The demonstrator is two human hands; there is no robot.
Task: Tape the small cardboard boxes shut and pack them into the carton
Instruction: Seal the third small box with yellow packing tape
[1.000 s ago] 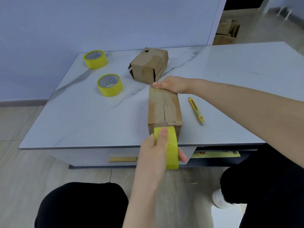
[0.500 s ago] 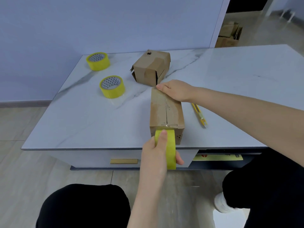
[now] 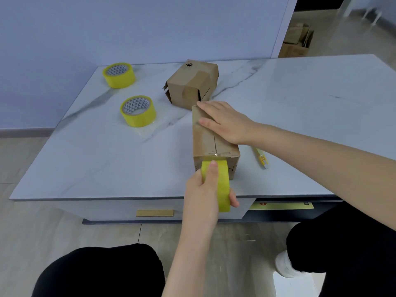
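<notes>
Closest in, the left hand's fingers are curled round a yellow tape roll: one finger lies along the outer band and another digit shows past the roll's right side. The left hand holds this roll on edge, pressed against the near end face of a small cardboard box, just under its top edge. A short strip of glossy tape crosses that top edge where the two flaps meet.

The right hand lies flat on the far half of the same box, its fingers straight and slightly apart, pressing the flaps down without curling round anything. The box lies lengthwise on the desk, its near end close to the front edge, and the seam between its flaps runs away from the person.

Just beyond it stands a second box, patched with tape, with a flap gaping at its left corner; the two boxes are close, but I cannot tell whether they touch. A yellow utility knife lies on the desk just right of the held box, partly hidden by the right forearm. Two more yellow rolls lie flat to the left: a near roll and a far roll, well apart from the boxes. Past the wall's edge, cardboard cartons sit on the floor.
</notes>
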